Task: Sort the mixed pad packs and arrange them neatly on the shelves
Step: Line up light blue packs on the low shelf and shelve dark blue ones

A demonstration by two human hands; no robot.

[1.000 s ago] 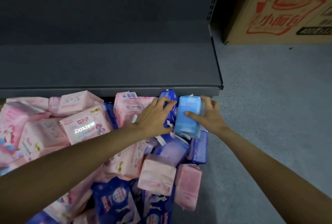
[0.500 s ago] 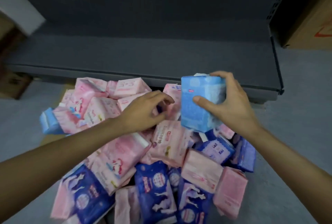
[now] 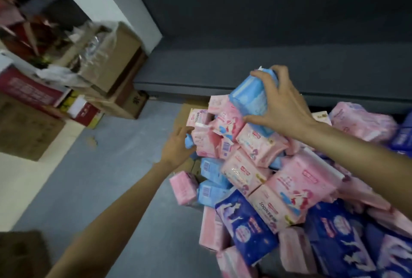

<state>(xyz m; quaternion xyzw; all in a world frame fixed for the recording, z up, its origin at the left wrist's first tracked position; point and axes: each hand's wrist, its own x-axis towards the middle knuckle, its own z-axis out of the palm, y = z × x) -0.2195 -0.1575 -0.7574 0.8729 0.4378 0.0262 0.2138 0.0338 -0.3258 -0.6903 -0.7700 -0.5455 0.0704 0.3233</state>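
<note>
- Head view: the light blue pack (image 3: 249, 99) is gripped by the right hand (image 3: 281, 108), fingers curled over its top and thumb under its lower edge; it is now held tilted above the pile, right of centre, where half a second ago it was held upright.
- The left hand (image 3: 178, 146) has been moved from the middle of the pile to its left edge, left of centre; its fingers are curled round a small blue pack (image 3: 189, 142) there.
- The pile of packs (image 3: 278, 188) now fills the lower right of the frame, in front of the dark shelf (image 3: 223, 70).
- Cardboard boxes (image 3: 111, 59), unseen before, are shown at upper left on the grey floor (image 3: 111, 166).
</note>
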